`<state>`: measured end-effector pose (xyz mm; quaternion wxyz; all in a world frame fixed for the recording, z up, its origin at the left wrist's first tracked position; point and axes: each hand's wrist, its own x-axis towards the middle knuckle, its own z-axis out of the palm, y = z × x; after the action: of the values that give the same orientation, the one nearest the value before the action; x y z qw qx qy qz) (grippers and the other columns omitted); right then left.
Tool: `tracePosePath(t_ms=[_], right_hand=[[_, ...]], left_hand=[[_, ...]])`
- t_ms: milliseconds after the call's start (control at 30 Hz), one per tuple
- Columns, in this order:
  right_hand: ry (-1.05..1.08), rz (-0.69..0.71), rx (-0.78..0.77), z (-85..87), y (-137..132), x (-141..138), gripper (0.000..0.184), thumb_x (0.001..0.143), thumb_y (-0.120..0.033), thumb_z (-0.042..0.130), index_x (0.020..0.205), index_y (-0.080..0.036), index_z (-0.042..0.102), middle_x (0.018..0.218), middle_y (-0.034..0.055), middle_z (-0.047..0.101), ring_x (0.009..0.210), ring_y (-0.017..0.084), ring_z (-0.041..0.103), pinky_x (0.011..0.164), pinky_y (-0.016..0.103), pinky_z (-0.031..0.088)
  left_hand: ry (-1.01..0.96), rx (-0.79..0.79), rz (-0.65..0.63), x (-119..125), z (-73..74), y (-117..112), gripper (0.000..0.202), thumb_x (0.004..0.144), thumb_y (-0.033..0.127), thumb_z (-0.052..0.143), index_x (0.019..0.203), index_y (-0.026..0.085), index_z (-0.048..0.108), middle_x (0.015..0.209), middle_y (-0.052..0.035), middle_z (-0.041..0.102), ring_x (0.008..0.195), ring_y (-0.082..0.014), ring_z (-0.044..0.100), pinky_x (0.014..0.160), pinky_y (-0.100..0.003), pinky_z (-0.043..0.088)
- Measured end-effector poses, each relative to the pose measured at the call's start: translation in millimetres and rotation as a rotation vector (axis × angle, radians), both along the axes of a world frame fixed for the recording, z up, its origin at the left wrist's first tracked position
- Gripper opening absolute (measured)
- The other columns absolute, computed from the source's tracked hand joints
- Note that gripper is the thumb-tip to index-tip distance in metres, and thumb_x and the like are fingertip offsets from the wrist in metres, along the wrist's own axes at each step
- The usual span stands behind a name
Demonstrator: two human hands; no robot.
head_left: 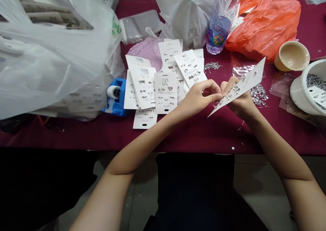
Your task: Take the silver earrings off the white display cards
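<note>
Maroon-clothed bench (198, 132) | silver-studded white rectangular card (251, 80) held by right grip (241, 103) | left grip (202, 94) pinched, contents unclear | card could be creased by overpressing

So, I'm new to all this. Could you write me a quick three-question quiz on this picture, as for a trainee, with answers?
1. Multiple choice: what does the person's right hand hold?
(a) a pair of scissors
(b) a white rectangular card
(c) a wooden ruler

2. True or false: the blue plastic tape dispenser is to the left of the clear plastic bottle.

3. Fill in: in the picture, the round tan cup sits between the orange-red plastic bag and the round white ____.

Key:
1. b
2. True
3. tub
</note>
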<state>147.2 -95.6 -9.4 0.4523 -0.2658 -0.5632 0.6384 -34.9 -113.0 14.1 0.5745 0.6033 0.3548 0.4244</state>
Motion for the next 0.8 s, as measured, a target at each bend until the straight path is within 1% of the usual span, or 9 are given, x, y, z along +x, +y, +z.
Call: tracePosePath(t_ms=[100,167,267,400,533,700,800], right_hand=[[-0.013,-0.014,-0.013,6.1,-1.1,-0.5,0.049,0.061,-0.049,0.096,0.072,-0.024,0.056,0.076,-0.0035,0.048,0.07,0.013,0.053,0.066,0.03,0.059],[-0.035,-0.026,-0.041,10.4,-2.1,-0.8,0.05,0.061,-0.049,0.096,0.072,-0.024,0.054,0.075,-0.0035,0.048,0.068,0.013,0.053,0.064,0.031,0.059],[-0.04,-0.028,-0.052,14.6,-3.4,-1.5,0.05,0.06,-0.047,0.097,0.07,-0.024,0.054,0.07,-0.0038,0.049,0.064,0.012,0.05,0.057,0.029,0.055],[0.025,0.053,-0.002,14.6,-3.1,-1.4,0.042,0.07,-0.04,0.093,0.069,-0.023,0.054,0.068,-0.0038,0.053,0.061,0.011,0.048,0.054,0.025,0.049],[0.035,0.095,0.004,11.8,-1.7,-0.2,0.045,0.071,-0.045,0.091,0.07,-0.023,0.052,0.069,-0.0037,0.054,0.063,0.011,0.047,0.057,0.026,0.05],[0.094,0.083,0.018,11.0,-2.8,-1.8,0.041,0.073,-0.037,0.091,0.069,-0.022,0.054,0.068,-0.0037,0.054,0.063,0.011,0.048,0.055,0.025,0.047],[0.078,0.052,0.001,13.1,-4.4,-2.9,0.043,0.07,-0.037,0.093,0.068,-0.022,0.053,0.069,-0.0043,0.05,0.064,0.011,0.049,0.056,0.025,0.049]], left_hand=[[-0.014,0.005,-0.022,-1.5,0.3,1.6,0.045,0.079,0.058,0.078,0.082,0.015,0.065,0.084,-0.003,0.07,0.082,-0.0146,0.066,0.083,-0.032,0.055],[-0.023,0.006,-0.041,-2.5,0.0,2.6,0.044,0.08,0.057,0.078,0.084,0.015,0.067,0.084,-0.0039,0.071,0.083,-0.0151,0.067,0.083,-0.033,0.055],[-0.023,0.003,-0.039,-3.4,0.0,2.2,0.043,0.078,0.055,0.079,0.084,0.014,0.069,0.086,-0.0053,0.073,0.084,-0.0158,0.068,0.084,-0.033,0.056],[-0.026,0.006,-0.03,-3.3,2.4,-1.1,0.042,0.077,0.054,0.081,0.083,0.014,0.07,0.085,-0.0058,0.074,0.084,-0.0159,0.069,0.083,-0.033,0.057],[-0.011,0.014,-0.009,-2.9,5.7,-4.5,0.041,0.076,0.053,0.082,0.08,0.014,0.071,0.085,-0.0056,0.074,0.083,-0.0161,0.07,0.082,-0.034,0.059],[-0.001,0.021,0.028,-2.4,7.0,-6.6,0.04,0.076,0.051,0.082,0.079,0.014,0.068,0.084,-0.0049,0.073,0.083,-0.0156,0.069,0.08,-0.033,0.059],[-0.004,-0.001,0.019,-2.6,7.4,-6.0,0.041,0.076,0.052,0.082,0.077,0.015,0.064,0.082,-0.0042,0.072,0.08,-0.0151,0.068,0.078,-0.033,0.058]])
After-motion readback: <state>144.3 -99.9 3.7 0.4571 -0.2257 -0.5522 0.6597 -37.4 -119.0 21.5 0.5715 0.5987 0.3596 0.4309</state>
